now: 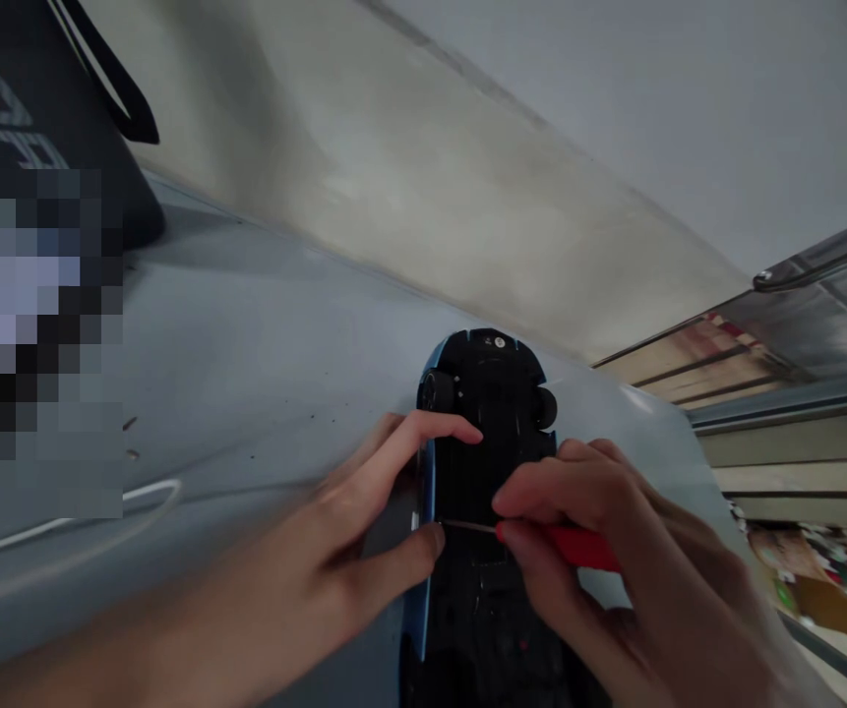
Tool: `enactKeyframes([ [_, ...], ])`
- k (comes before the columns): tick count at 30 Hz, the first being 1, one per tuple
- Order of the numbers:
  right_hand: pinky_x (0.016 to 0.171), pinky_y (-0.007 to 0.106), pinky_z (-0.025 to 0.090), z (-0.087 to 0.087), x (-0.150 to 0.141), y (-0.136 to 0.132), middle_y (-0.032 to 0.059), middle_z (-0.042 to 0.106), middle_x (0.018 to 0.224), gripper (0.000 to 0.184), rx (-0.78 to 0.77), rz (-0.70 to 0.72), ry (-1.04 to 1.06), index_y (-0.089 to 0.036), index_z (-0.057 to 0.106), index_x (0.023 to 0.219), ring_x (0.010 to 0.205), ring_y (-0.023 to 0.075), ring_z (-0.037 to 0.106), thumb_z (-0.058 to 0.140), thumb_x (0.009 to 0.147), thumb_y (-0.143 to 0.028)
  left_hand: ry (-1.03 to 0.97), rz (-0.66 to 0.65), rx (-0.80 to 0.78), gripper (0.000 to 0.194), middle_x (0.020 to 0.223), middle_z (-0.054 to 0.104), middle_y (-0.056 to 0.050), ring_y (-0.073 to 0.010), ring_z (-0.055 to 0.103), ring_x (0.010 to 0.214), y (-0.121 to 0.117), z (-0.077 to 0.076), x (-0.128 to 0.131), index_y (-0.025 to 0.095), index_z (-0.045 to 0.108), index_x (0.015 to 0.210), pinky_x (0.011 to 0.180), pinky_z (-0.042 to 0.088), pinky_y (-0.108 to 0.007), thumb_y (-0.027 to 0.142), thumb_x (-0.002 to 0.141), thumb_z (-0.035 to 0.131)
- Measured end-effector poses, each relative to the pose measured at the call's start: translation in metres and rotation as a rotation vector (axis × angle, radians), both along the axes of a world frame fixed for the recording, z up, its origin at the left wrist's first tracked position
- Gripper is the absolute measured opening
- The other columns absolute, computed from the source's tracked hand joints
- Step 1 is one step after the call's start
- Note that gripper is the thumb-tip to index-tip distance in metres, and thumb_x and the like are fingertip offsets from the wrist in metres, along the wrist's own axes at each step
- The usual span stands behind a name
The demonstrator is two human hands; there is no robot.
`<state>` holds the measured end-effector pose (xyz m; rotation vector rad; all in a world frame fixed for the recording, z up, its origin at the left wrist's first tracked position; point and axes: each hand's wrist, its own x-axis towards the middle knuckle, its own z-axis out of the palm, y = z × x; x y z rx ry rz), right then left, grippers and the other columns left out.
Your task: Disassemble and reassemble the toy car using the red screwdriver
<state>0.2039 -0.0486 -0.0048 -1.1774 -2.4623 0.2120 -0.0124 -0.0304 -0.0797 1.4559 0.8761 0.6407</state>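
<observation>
A blue toy car [489, 393] lies upside down, its black underside and wheels facing up. My left hand [386, 501] grips its left side, with a finger bent over the underside and the thumb low on the edge. In my right hand [607, 541] is a screwdriver with a red handle [577, 547]. Its thin metal shaft [467, 526] points left across the underside, and the tip is close to my left thumb at the car's blue edge. Whether the tip sits in a screw or a seam, I cannot tell.
The car is on a pale table [246, 364] against a wall [364, 187]. A dark bag or case with a strap [124, 108] stands at the upper left, beside a blurred-out patch. A white cable [150, 492] lies at the left. Metal rails [799, 403] run beyond the right edge.
</observation>
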Motion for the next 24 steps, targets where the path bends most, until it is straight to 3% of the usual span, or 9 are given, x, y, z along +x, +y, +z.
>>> enactKeyframes([
  [3,0.08,0.026,0.059,-0.001,0.006,0.005,-0.0013,0.076,0.094,0.017,-0.09,0.045,0.027,-0.024,0.057,0.108,0.082,0.0129,0.073,0.053,0.103,-0.009,-0.107,-0.032,-0.053,0.046,0.155,0.056,0.003,-0.0292,0.051,0.145,0.002,-0.006,-0.001,0.046,0.049,0.149,0.125,0.044,-0.046,0.042,0.105,0.059],
  [8,0.067,0.022,0.058,0.002,0.011,0.012,-0.0022,0.073,0.091,0.016,-0.171,0.036,0.053,-0.025,0.058,0.106,0.077,0.012,0.071,0.053,0.103,-0.01,-0.113,-0.098,-0.116,0.051,0.154,0.057,0.001,-0.0313,0.051,0.145,0.006,-0.006,-0.006,0.048,0.045,0.154,0.123,0.045,-0.049,0.043,0.106,0.06],
  [12,0.068,0.022,0.056,0.007,0.006,0.011,-0.0033,0.069,0.085,0.017,-0.083,0.032,0.024,-0.023,0.055,0.103,0.069,0.0101,0.067,0.052,0.1,-0.007,-0.12,-0.128,-0.118,0.053,0.15,0.06,0.001,-0.0287,0.053,0.143,0.006,-0.003,-0.007,0.047,0.041,0.156,0.118,0.05,-0.042,0.042,0.106,0.06],
  [17,0.071,0.029,0.055,0.01,-0.006,0.005,-0.0026,0.067,0.079,0.022,0.074,0.035,-0.023,-0.022,0.051,0.1,0.072,0.0142,0.067,0.05,0.092,-0.002,-0.116,-0.158,-0.073,0.059,0.156,0.055,-0.001,-0.0301,0.048,0.148,0.005,-0.003,-0.005,0.043,0.034,0.157,0.117,0.05,-0.044,0.038,0.105,0.062],
  [21,0.062,0.031,0.05,0.006,-0.01,0.002,-0.0037,0.063,0.073,0.019,0.202,0.053,-0.045,-0.023,0.05,0.098,0.065,0.0146,0.061,0.054,0.093,-0.005,-0.09,-0.139,-0.081,0.057,0.159,0.053,0.001,-0.0303,0.047,0.148,0.005,-0.002,-0.004,0.043,0.036,0.155,0.116,0.049,-0.042,0.037,0.105,0.062],
  [24,0.058,0.03,0.046,0.002,-0.012,0.001,-0.0052,0.058,0.069,0.021,0.207,0.033,-0.037,-0.024,0.049,0.094,0.061,0.0134,0.057,0.051,0.092,-0.003,-0.108,-0.132,-0.063,0.055,0.155,0.056,0.002,-0.0301,0.048,0.146,0.005,-0.003,-0.005,0.042,0.039,0.154,0.114,0.05,-0.04,0.037,0.105,0.061],
])
